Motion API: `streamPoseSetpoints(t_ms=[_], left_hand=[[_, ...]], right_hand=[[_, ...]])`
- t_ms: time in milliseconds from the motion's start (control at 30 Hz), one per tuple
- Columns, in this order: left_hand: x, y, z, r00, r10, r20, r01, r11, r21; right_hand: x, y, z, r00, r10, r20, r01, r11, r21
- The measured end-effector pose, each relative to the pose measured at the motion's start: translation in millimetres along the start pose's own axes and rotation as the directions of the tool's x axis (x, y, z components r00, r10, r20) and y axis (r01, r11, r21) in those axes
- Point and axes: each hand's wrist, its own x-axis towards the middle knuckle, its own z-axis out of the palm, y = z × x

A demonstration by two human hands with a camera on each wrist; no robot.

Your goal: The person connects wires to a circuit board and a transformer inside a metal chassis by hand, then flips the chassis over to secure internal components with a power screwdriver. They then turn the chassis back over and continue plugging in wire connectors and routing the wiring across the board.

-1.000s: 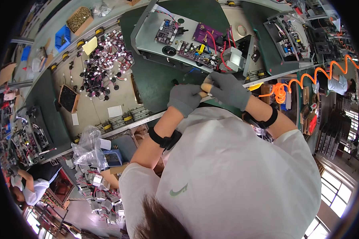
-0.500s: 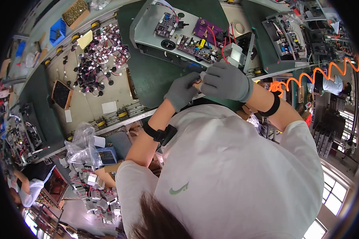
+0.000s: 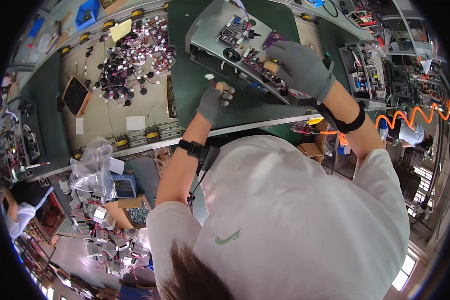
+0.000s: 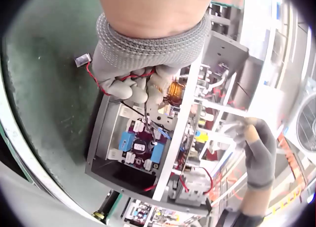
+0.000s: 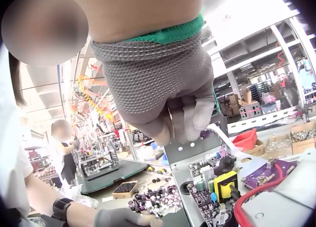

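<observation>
My gloved left hand (image 3: 212,106) curls its fingers around a thin red wire (image 4: 96,82) above the green mat, near the chassis's front side. A white connector (image 4: 83,60) dangles from the wire outside the fist; the part within the fingers is hidden. Over the boards of the grey metal chassis (image 3: 207,30), my gloved right hand (image 3: 305,70) reaches with fingers extended and thumb apart. Those fingers hang above a board with a yellow transformer (image 5: 226,185), and no held thing shows there. A purple board (image 5: 269,177) and a thick red cable (image 5: 252,192) lie beside it.
Left of the mat lies a heap of wired black parts (image 3: 130,65) with white connectors, next to a small box of black pieces (image 3: 76,96). A second chassis (image 3: 362,70) stands at right. An orange coiled hose (image 3: 400,116) hangs near the right arm.
The hands were together at the chassis's near edge and have parted. The right has moved up over the boards; the left has drawn away to the left with the wire. The head view has shifted.
</observation>
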Motion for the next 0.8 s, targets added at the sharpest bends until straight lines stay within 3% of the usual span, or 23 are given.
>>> streamPoseSetpoints(t_ms=[33,67,100,133,167,233,267,333,367,400,467,500,567,600,667,800], left_hand=[[24,-21,-18,0.988,-0.086,0.131,0.100,0.990,-0.103],[28,-21,-17,0.990,-0.074,0.121,0.088,0.989,-0.117],[32,-23,-9,0.931,-0.312,0.190,0.314,0.949,0.021],[34,-26,0,0.812,-0.538,0.226,0.510,0.842,0.172],[32,-29,14,0.816,-0.531,0.228,0.506,0.847,0.160],[26,-32,36,0.875,-0.484,-0.005,0.481,0.867,0.133],[32,-33,32,0.877,-0.481,-0.003,0.478,0.869,0.126],[50,-40,15,0.891,-0.381,-0.246,0.366,0.925,-0.106],[50,-33,11,0.915,-0.377,-0.144,0.347,0.917,-0.195],[52,-27,12,0.915,-0.375,-0.146,0.345,0.918,-0.198],[54,-16,15,0.884,-0.466,-0.041,0.465,0.884,-0.041],[59,-20,12,0.884,-0.466,-0.044,0.464,0.884,-0.044],[67,-24,11,0.907,-0.403,0.121,0.416,0.902,-0.117],[67,-21,13,0.910,-0.399,0.117,0.412,0.903,-0.120],[68,-13,18,0.908,-0.418,0.024,0.416,0.908,0.054],[61,-12,17,0.894,-0.443,0.072,0.445,0.895,-0.017]], right_hand=[[0,-1,1,1.000,0.012,0.000,-0.012,0.999,0.031],[0,-2,3,1.000,-0.007,0.008,0.007,0.999,0.031],[-1,-3,4,0.999,0.020,0.041,-0.022,0.999,0.040],[-3,-2,6,0.996,0.052,0.074,-0.055,0.997,0.046],[-4,1,7,0.985,0.077,0.153,-0.089,0.994,0.069],[-9,8,12,0.984,0.089,0.151,-0.101,0.992,0.075],[-11,10,13,0.984,0.110,0.143,-0.123,0.989,0.084],[-14,10,12,0.983,0.119,0.138,-0.136,0.984,0.115],[-15,11,12,0.983,0.133,0.129,-0.151,0.978,0.146],[-16,14,14,0.983,0.129,0.130,-0.148,0.978,0.147],[-22,19,20,0.971,0.182,0.153,-0.207,0.964,0.169],[-22,18,20,0.972,0.178,0.155,-0.204,0.964,0.172],[-20,16,20,0.945,0.233,0.232,-0.282,0.936,0.211],[-20,15,21,0.946,0.226,0.232,-0.276,0.937,0.213],[-21,17,23,0.945,0.229,0.234,-0.288,0.922,0.260],[-20,20,24,0.946,0.203,0.253,-0.271,0.923,0.272]])
